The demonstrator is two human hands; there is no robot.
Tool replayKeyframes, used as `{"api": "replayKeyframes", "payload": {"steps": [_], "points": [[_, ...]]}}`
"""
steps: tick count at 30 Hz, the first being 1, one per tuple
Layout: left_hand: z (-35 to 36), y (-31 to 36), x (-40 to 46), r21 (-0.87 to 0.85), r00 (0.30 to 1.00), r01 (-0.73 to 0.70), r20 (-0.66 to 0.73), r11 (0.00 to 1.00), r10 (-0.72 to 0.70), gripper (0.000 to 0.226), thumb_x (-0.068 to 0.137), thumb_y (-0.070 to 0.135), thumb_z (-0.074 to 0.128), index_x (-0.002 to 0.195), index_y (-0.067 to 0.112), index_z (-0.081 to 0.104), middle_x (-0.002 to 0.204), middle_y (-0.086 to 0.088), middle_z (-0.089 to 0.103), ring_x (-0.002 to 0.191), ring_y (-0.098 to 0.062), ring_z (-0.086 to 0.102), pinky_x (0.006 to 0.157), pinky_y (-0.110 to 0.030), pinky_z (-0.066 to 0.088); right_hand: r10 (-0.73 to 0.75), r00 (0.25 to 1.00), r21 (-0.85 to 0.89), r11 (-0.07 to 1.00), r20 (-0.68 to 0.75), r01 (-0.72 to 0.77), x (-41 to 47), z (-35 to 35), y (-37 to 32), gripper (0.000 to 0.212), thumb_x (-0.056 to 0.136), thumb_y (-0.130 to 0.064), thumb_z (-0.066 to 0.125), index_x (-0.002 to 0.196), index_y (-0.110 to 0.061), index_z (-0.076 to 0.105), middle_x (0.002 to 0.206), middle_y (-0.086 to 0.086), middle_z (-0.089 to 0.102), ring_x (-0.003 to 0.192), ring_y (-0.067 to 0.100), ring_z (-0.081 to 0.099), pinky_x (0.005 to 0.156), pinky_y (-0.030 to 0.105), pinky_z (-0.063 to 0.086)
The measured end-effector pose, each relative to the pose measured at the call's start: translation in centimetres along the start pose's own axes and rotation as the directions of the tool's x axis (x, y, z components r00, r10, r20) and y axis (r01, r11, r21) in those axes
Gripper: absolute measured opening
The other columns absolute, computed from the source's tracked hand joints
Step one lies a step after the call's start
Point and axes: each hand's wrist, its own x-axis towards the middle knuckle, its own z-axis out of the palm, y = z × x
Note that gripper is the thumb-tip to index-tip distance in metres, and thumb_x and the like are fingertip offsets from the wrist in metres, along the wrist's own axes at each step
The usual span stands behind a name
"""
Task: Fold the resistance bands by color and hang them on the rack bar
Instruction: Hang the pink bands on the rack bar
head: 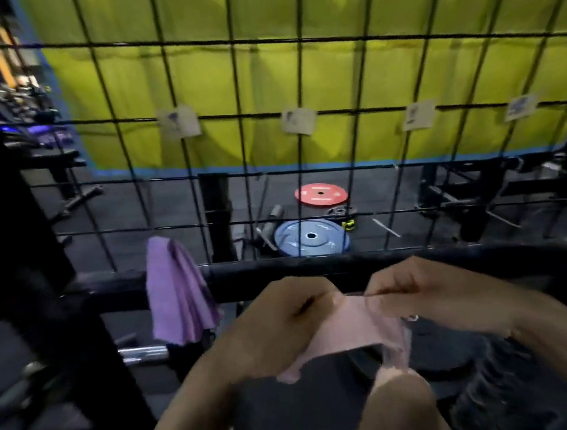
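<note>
A pink resistance band (350,329) is stretched between my two hands just below the black rack bar (314,273). My left hand (281,324) pinches its left upper corner, and my right hand (429,291) pinches the right upper corner. The band's lower part hangs down loosely in front of my knee. A folded purple band (175,292) is draped over the rack bar to the left of my hands.
A black wire grid (239,115) rises behind the bar, with several paper tags clipped to it. Beyond it lie a red weight plate (320,194) and a blue weight plate (311,238) on the dark floor. A thick black upright (40,270) stands at the left.
</note>
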Motion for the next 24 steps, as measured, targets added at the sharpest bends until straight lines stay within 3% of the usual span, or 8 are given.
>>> {"api": "replayKeyframes", "payload": {"steps": [3, 5, 7, 9, 13, 17, 21, 24], "points": [[-1.1, 0.0, -2.1, -0.034, 0.99, 0.042, -0.134, 0.999, -0.046, 0.025, 0.107, 0.031, 0.047, 0.089, 0.026, 0.063, 0.079, -0.007, 0.062, 0.067, -0.031, 0.063, 0.061, -0.052, 0.053, -0.087, 0.996, -0.003, 0.996, -0.003, 0.087, 1.3, 0.6, -2.3, 0.027, 0.101, -0.005, 0.055, 0.078, -0.015, 0.065, 0.071, -0.011, 0.059, 0.069, 0.001, 0.054, 0.066, 0.015, 0.039], [-2.0, 0.3, -2.3, -0.095, 0.96, 0.059, -0.268, 0.994, -0.083, 0.017, 0.105, 0.033, 0.049, 0.098, 0.03, 0.064, 0.08, -0.007, 0.063, 0.06, -0.037, 0.062, 0.051, -0.046, 0.053, -0.145, 0.988, -0.025, 0.989, -0.049, 0.144, 2.6, 0.3, -4.0, 0.024, 0.101, -0.008, 0.056, 0.081, -0.014, 0.066, 0.074, -0.001, 0.061, 0.074, 0.006, 0.055, 0.069, 0.024, 0.041], [-3.0, 0.4, -1.7, -0.16, 0.909, 0.054, -0.4, 0.986, -0.115, 0.009, 0.103, 0.028, 0.054, 0.109, 0.031, 0.06, 0.072, 0.0, 0.063, 0.055, -0.024, 0.058, 0.048, -0.03, 0.046, -0.176, 0.979, -0.063, 0.983, -0.107, 0.17, 4.1, -0.3, -5.4, 0.018, 0.098, -0.021, 0.059, 0.087, -0.01, 0.069, 0.08, 0.014, 0.063, 0.075, 0.013, 0.055, 0.071, 0.033, 0.039], [-3.9, 0.3, -0.7, -0.192, 0.871, 0.058, -0.47, 0.98, -0.144, 0.017, 0.1, 0.026, 0.058, 0.117, 0.03, 0.055, 0.062, 0.009, 0.06, 0.055, -0.009, 0.051, 0.052, -0.021, 0.041, -0.158, 0.973, -0.063, 0.987, -0.167, 0.149, 5.4, -1.0, -6.7, 0.018, 0.097, -0.026, 0.061, 0.09, -0.014, 0.073, 0.09, 0.014, 0.07, 0.079, 0.016, 0.06, 0.073, 0.037, 0.043], [-5.0, -0.6, 1.2, -0.183, 0.837, 0.137, -0.504, 0.973, -0.213, 0.022, 0.1, 0.028, 0.06, 0.122, 0.028, 0.057, 0.071, 0.012, 0.068, 0.06, -0.003, 0.057, 0.057, -0.022, 0.045, -0.102, 0.975, -0.114, 0.99, -0.199, 0.08, 7.4, -1.7, -7.9, 0.019, 0.098, -0.019, 0.058, 0.088, -0.012, 0.073, 0.093, 0.014, 0.07, 0.079, 0.017, 0.061, 0.073, 0.034, 0.046], [-5.7, -1.7, 1.9, -0.127, 0.846, 0.188, -0.483, 0.974, -0.226, 0.019, 0.101, 0.035, 0.057, 0.117, 0.029, 0.065, 0.086, 0.0, 0.072, 0.062, -0.025, 0.067, 0.053, -0.04, 0.055, -0.06, 0.975, -0.036, 0.998, -0.213, 0.053, 8.6, -1.9, -8.4, 0.02, 0.098, -0.017, 0.06, 0.084, -0.009, 0.073, 0.08, 0.003, 0.065, 0.073, 0.008, 0.057, 0.062, 0.018, 0.046], [-6.0, -2.5, 2.5, -0.054, 0.873, 0.173, -0.454, 0.983, -0.179, 0.018, 0.102, 0.027, 0.055, 0.104, 0.027, 0.073, 0.071, 0.013, 0.066, 0.062, -0.003, 0.056, 0.063, -0.026, 0.042, 0.002, 0.983, 0.082, 0.997, -0.181, 0.013, 9.3, -1.8, -8.5, 0.022, 0.096, -0.017, 0.061, 0.08, -0.009, 0.074, 0.075, 0.002, 0.065, 0.073, 0.012, 0.058, 0.06, 0.021, 0.048], [-6.4, -2.7, 2.4, -0.092, 0.899, 0.158, -0.398, 0.983, -0.182, 0.024, 0.103, 0.024, 0.053, 0.09, 0.026, 0.073, 0.062, 0.012, 0.059, 0.057, -0.006, 0.048, 0.06, -0.028, 0.038, 0.051, 0.985, 0.224, 0.975, -0.164, -0.013, 9.8, -1.6, -8.4, 0.017, 0.093, -0.017, 0.064, 0.08, -0.012, 0.074, 0.077, 0.006, 0.068, 0.075, 0.017, 0.061, 0.066, 0.026, 0.05]]}}
